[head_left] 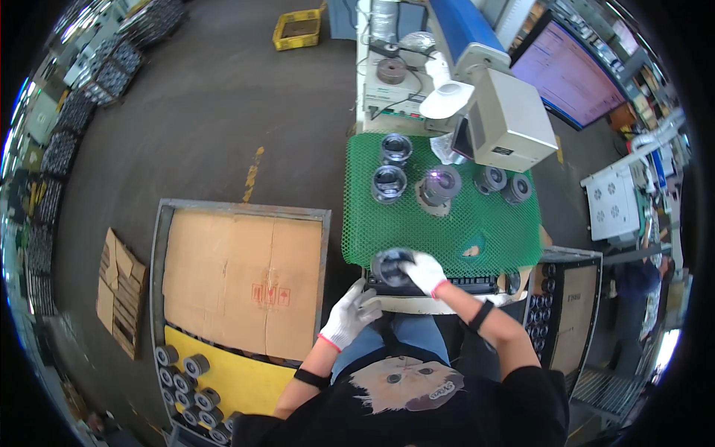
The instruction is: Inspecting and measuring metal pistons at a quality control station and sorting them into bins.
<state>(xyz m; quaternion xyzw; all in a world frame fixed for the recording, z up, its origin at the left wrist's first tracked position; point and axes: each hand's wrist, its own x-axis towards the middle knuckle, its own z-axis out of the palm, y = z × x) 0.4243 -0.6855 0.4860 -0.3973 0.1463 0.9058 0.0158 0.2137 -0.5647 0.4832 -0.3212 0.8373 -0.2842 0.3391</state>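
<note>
I see the gloved right hand clasping a dark round metal part, slightly blurred, at the near edge of the green mat on the bench. The gloved left hand is apart, fingers loosely spread. Farther back on the mat, I see five similar parts, the middle one lit violet.

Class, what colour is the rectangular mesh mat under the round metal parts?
The rectangular mesh mat is green, seen best in the head view.

The right hand partly hides a blurred cylinder.
</note>
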